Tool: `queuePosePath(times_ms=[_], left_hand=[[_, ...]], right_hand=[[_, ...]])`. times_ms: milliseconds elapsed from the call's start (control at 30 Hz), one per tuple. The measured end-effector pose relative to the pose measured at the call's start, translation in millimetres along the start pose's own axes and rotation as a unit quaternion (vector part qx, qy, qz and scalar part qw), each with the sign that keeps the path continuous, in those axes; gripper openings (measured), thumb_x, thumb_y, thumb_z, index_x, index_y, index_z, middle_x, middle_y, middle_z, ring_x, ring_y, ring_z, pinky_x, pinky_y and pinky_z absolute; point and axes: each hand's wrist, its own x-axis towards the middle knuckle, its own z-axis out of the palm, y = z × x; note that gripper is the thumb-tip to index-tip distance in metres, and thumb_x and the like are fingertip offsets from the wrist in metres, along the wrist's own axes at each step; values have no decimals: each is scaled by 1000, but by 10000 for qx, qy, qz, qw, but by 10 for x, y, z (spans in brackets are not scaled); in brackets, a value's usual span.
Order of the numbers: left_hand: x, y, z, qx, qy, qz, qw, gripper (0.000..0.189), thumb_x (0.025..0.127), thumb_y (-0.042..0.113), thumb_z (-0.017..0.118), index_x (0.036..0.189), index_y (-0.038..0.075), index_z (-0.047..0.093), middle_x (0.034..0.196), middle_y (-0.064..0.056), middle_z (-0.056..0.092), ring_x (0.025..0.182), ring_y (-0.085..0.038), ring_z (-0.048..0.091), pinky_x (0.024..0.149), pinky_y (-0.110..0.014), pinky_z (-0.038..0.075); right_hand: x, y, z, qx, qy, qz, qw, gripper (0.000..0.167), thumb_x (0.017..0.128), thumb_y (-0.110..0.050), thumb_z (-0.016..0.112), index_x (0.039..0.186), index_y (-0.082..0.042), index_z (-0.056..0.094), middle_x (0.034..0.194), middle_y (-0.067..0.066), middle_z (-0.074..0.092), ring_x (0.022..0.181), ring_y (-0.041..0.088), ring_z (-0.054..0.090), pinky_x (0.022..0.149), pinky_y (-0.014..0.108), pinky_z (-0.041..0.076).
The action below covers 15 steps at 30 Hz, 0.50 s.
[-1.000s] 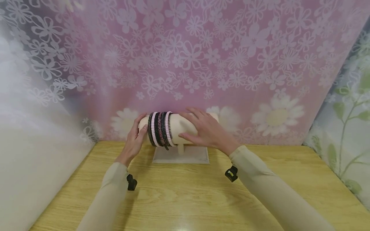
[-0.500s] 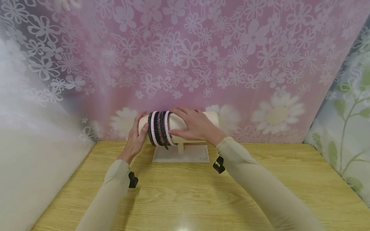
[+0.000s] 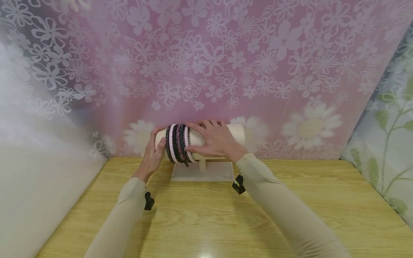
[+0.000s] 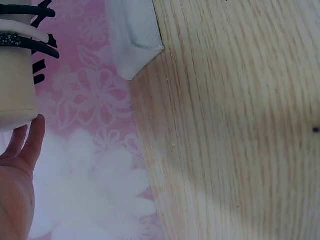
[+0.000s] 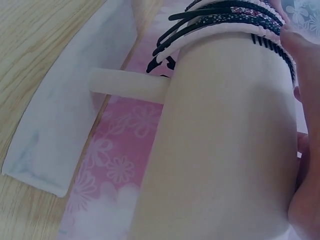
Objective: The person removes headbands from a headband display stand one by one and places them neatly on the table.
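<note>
Several headbands (image 3: 176, 143), pink, black and glittery dark, sit side by side around the left part of a cream padded roll (image 3: 237, 133) on a display stand. My left hand (image 3: 151, 154) holds the roll's left end, thumb in front by the outermost dark band; in the left wrist view its fingers (image 4: 33, 137) reach the roll's end. My right hand (image 3: 214, 140) arches over the roll and grips the rightmost pink headband (image 5: 220, 37), thumb on its front and index finger on top. A row of dark comb teeth (image 5: 267, 44) shows at that band. The other right fingers are partly hidden behind the roll.
A short post (image 3: 202, 165) joins the roll to a pale flat base (image 3: 206, 177) on the wood-grain table (image 3: 193, 218). A pink floral curtain (image 3: 206, 71) hangs close behind. A white panel (image 3: 38, 172) stands left, and a leaf-patterned one (image 3: 387, 168) right.
My right hand has slid left along the roll until its thumb and index finger meet the rightmost pink headband. My left hand has kept its hold on the roll's end.
</note>
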Motion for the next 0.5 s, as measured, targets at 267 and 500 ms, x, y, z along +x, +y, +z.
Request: queuePosePath(times_ms=[267, 500], left_hand=[[5, -26, 12, 104, 78, 138, 9998, 48, 110, 37, 39, 156, 24, 33, 154, -13, 45, 123, -34, 56, 98, -55, 46], [10, -54, 27, 28, 89, 231, 9997, 50, 110, 34, 38, 158, 21, 30, 160, -10, 40, 135, -34, 49, 110, -57, 39]], right_hand=[[-6, -17, 34, -169, 231, 19, 9996, 83, 87, -80, 54, 157, -39, 38, 143, 5, 57, 126, 31, 55, 96, 51, 42], [-7, -14, 34, -127, 188, 53, 9997, 83, 87, -80, 54, 156, -38, 39, 143, 4, 56, 126, 31, 55, 97, 51, 42]])
